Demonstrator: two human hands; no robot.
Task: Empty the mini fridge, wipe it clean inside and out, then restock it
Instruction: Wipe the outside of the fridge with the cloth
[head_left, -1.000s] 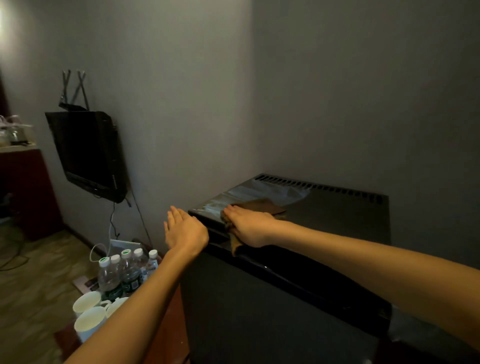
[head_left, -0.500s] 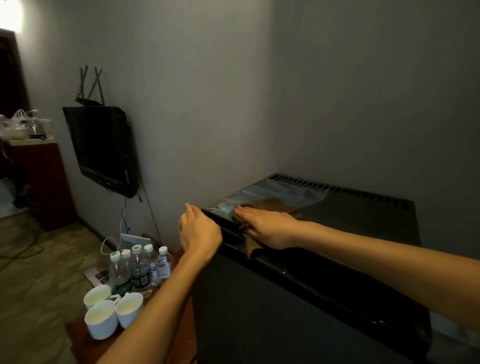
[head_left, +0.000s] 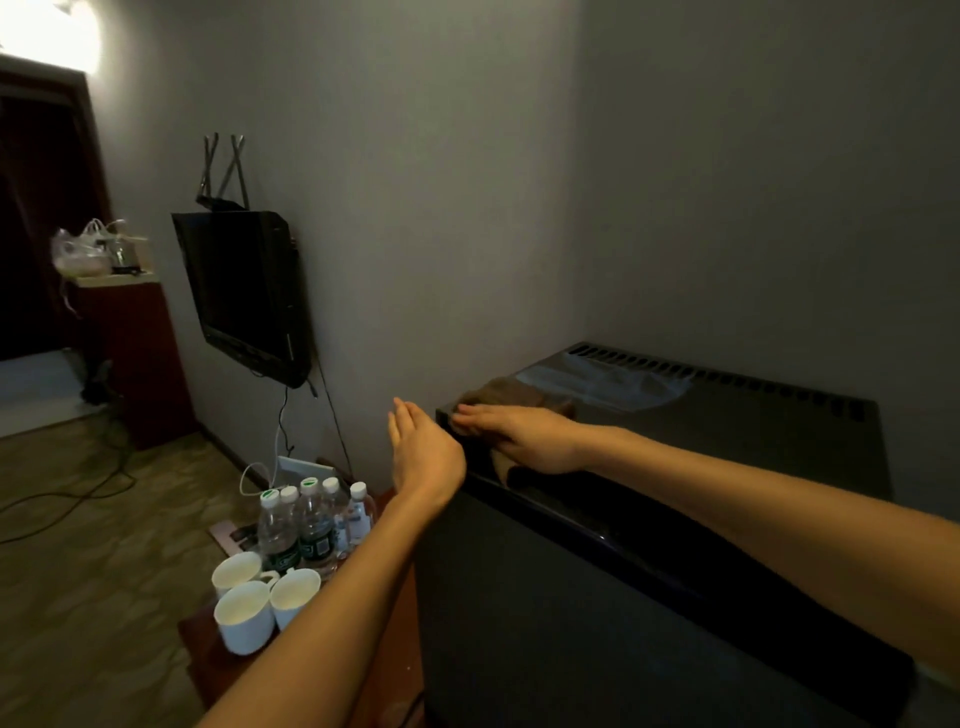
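Black and glossy, the mini fridge (head_left: 571, 623) stands in the corner with its door closed, and a damp sheen (head_left: 602, 382) lies across its top near the rear vents. The step in hand looks like the outside wipe. The right hand (head_left: 524, 441) lies flat, fingers straight, pressing a brown cloth (head_left: 511, 391) onto the top at the front left corner. It pins the cloth down and does not clench it. The left hand (head_left: 423, 454) is relaxed and holds nothing, just beside that corner. Whether it touches the fridge's side, I cannot tell. On a low table to the left stand 5 water bottles (head_left: 306, 527) and 3 white cups (head_left: 244, 616), apparently the stock waiting to go back. Next, I judge, the cloth should sweep the dry right half of the top, then the door and sides.
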